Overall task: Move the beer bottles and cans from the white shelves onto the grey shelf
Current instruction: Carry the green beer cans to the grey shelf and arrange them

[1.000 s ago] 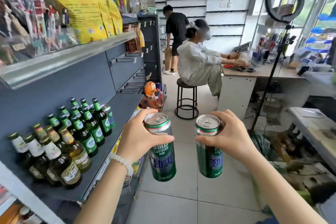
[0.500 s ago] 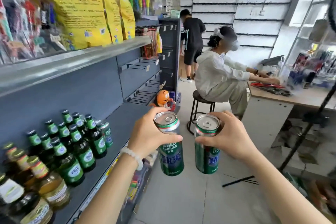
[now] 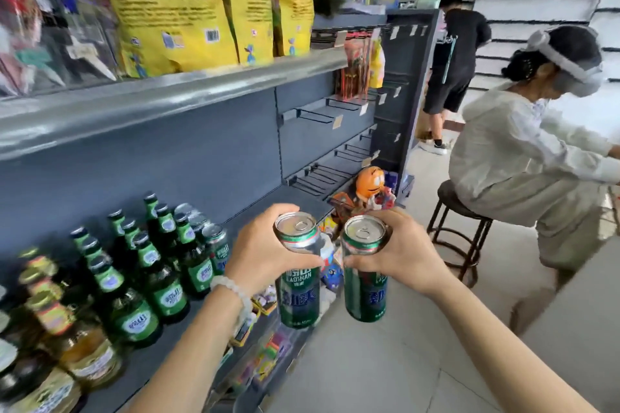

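My left hand (image 3: pixel 261 251) grips a tall green beer can (image 3: pixel 297 298) near its top. A second green beer can (image 3: pixel 365 292) is held the same way in my right hand (image 3: pixel 396 255). Both cans stand upright side by side in the air, just off the front edge of the grey shelf (image 3: pixel 261 211). On that shelf, to the left, stand several green beer bottles (image 3: pixel 167 282), several amber bottles (image 3: pixel 77 342) nearer me, and a green can (image 3: pixel 218 246) behind them.
A upper grey shelf (image 3: pixel 174 100) carries yellow bags (image 3: pixel 167 7). An orange toy (image 3: pixel 369 181) sits at the shelf's far end. A person on a round stool (image 3: pixel 459 211) sits to the right, another stands behind. Tiled floor (image 3: pixel 385 372) lies below.
The view has swung left and closer to the grey shelf. Both cans have moved with my hands toward the shelf's front edge, still held upright.
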